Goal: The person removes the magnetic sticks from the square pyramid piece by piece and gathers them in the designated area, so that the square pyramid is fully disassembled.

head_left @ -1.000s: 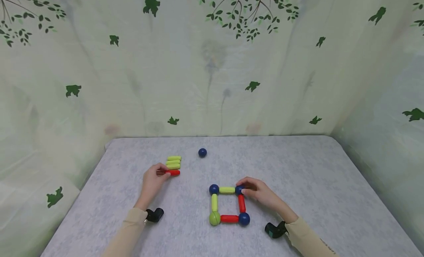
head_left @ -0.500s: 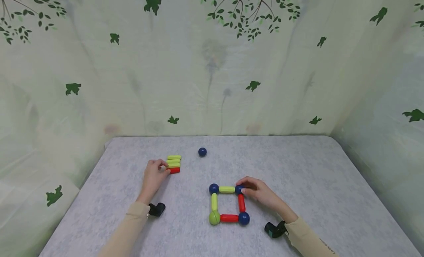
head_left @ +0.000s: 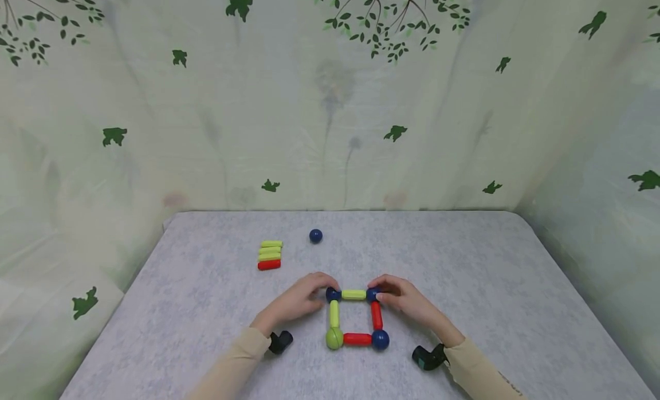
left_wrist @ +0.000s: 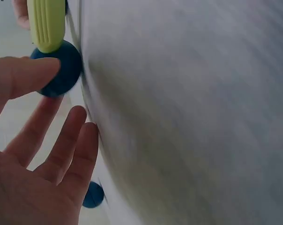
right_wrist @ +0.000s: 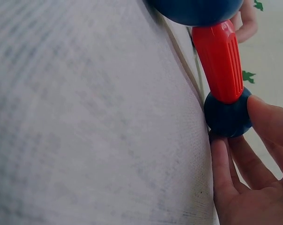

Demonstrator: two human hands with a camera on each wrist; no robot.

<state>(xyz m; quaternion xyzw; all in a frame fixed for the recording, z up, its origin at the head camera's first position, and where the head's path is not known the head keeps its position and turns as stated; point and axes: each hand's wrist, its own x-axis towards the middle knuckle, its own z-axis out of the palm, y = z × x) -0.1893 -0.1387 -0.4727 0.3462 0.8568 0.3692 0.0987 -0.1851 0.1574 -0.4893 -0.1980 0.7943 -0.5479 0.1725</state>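
Note:
A square frame of rods and balls lies on the table. Its left rod [head_left: 334, 314] and far rod [head_left: 353, 294] are yellow-green; its right rod [right_wrist: 219, 63] and near rod [head_left: 357, 340] are red. My left hand [head_left: 304, 297] pinches the blue ball [left_wrist: 66, 75] at the far left corner, thumb on one side. At the far right corner, my right hand [head_left: 407, 300] holds another blue ball [right_wrist: 226, 117] between thumb and fingers. A green ball [head_left: 334, 338] forms the near left corner, a blue ball [head_left: 380, 340] the near right one.
Several yellow-green rods [head_left: 270, 250] and one red rod [head_left: 269, 265] lie in a stack-like row at the back left of the table [head_left: 464, 257]. A loose blue ball [head_left: 315, 236] sits near the back edge. A leaf-patterned curtain [head_left: 289, 102] hangs behind.
My left hand has let go of the red rod beside the yellow-green ones and moved right and nearer, to the frame's far left ball. The right hand has stayed in place.

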